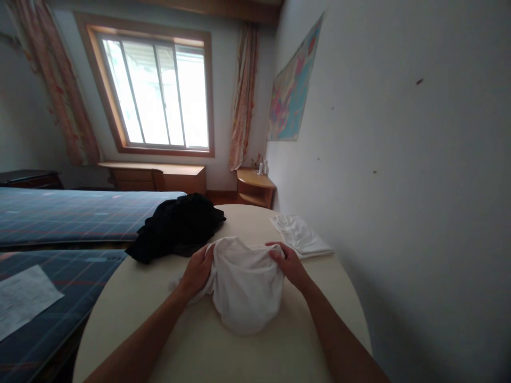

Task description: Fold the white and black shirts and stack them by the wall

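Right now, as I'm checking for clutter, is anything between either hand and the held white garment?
Nothing visible: the left hand and right hand both grip the white garment directly. The black clothing and folded white cloth lie beyond the hands, not between.

head view | from head height, above table (pixel 223 357) | faces forward and down, toward window (pixel 165 96) | table near, window far

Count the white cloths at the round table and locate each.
2. One white cloth is held between the left hand and right hand; a folded white cloth lies on the table, toward the wall. Others could be hidden beneath the black cloth.
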{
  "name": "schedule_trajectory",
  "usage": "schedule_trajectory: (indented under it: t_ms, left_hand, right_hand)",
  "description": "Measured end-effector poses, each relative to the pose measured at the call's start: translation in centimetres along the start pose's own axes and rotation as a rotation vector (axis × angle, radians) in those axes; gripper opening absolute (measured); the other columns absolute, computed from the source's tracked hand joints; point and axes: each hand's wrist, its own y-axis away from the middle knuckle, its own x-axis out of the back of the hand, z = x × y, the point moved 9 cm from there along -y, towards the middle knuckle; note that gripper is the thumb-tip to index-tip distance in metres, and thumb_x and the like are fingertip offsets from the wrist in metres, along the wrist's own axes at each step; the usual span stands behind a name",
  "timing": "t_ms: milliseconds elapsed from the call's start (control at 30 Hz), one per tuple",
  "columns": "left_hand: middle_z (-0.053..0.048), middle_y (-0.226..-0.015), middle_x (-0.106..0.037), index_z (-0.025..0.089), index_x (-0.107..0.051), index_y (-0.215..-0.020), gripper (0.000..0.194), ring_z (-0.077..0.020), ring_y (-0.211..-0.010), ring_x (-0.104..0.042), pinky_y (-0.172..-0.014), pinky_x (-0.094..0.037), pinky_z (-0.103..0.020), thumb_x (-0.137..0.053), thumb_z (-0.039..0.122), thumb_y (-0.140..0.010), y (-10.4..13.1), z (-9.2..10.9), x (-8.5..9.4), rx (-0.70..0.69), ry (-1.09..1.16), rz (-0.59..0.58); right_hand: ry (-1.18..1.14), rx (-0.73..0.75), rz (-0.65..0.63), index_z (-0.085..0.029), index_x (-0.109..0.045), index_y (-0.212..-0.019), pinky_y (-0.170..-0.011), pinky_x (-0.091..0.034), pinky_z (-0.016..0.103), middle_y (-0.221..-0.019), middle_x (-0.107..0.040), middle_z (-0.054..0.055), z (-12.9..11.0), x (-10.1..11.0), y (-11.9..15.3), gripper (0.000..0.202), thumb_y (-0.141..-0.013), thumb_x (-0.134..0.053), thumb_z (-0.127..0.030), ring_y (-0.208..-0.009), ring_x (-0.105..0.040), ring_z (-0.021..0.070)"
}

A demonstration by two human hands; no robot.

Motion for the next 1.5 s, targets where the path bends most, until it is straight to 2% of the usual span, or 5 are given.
schedule_trajectory:
  t_ms: [267,500,933,1300,1500]
  left_hand:
    - [-0.014,-0.144,-0.051,0.018,-0.046,-0.142,0.072,-0.0319,-0.13,-0.049,-0.111,-0.035,-0.042,-0.06,0.055,-0.083,1.3,-0.4,-4.3,-0.156,-0.277,-0.293]
    - [-0.005,-0.103,-0.073,0.02,-0.069,-0.104,0.033,-0.0249,-0.096,-0.066,-0.088,-0.048,-0.032,-0.05,0.043,-0.09,2.5,2.3,-5.1,-0.122,0.002,-0.501]
    - [-0.002,-0.084,-0.066,0.017,-0.064,-0.095,0.04,-0.0206,-0.081,-0.06,-0.074,-0.046,-0.028,-0.045,0.051,-0.089,-0.4,-0.9,3.2,0.088,0.061,0.257]
    - [-0.009,-0.095,-0.071,0.015,-0.068,-0.098,0.05,-0.0246,-0.086,-0.064,-0.078,-0.048,-0.033,-0.05,0.058,-0.081,-1.0,-1.6,5.3,0.1,-0.014,0.358]
    - [-0.006,-0.081,-0.071,0.016,-0.068,-0.089,0.046,-0.0244,-0.078,-0.064,-0.07,-0.048,-0.031,-0.054,0.058,-0.076,-1.4,-2.7,5.0,0.149,0.019,0.28]
  right_hand:
    - [-0.206,-0.012,-0.14,-0.023,-0.051,-0.136,-0.104,-0.043,0.038,-0.136,-0.057,0.009,1.7,-2.2,-0.3,0.07,-0.074,-0.076,-0.045,-0.122,-0.054,0.0246]
    - [-0.089,-0.135,-0.191,-0.017,-0.07,-0.098,-0.073,-0.05,0.029,-0.088,-0.071,0.002,1.4,-1.4,0.5,0.038,-0.077,-0.071,-0.049,-0.079,-0.064,0.0192]
    - [-0.317,-0.156,0.313,-0.018,-0.066,-0.114,-0.058,-0.046,0.027,-0.074,-0.068,0.0,3.3,4.9,-0.5,0.059,-0.068,-0.073,-0.055,-0.063,-0.057,0.016]
    - [0.077,-0.003,0.69,-0.013,-0.068,-0.096,-0.066,-0.046,0.029,-0.081,-0.066,0.005,1.9,9.8,0.6,0.057,-0.075,-0.06,-0.065,-0.072,-0.055,0.0183]
    - [0.213,-0.029,0.647,-0.014,-0.065,-0.099,-0.053,-0.038,0.026,-0.059,-0.049,-0.005,1.5,9.1,0.8,0.056,-0.08,-0.053,-0.066,-0.055,-0.042,0.0141]
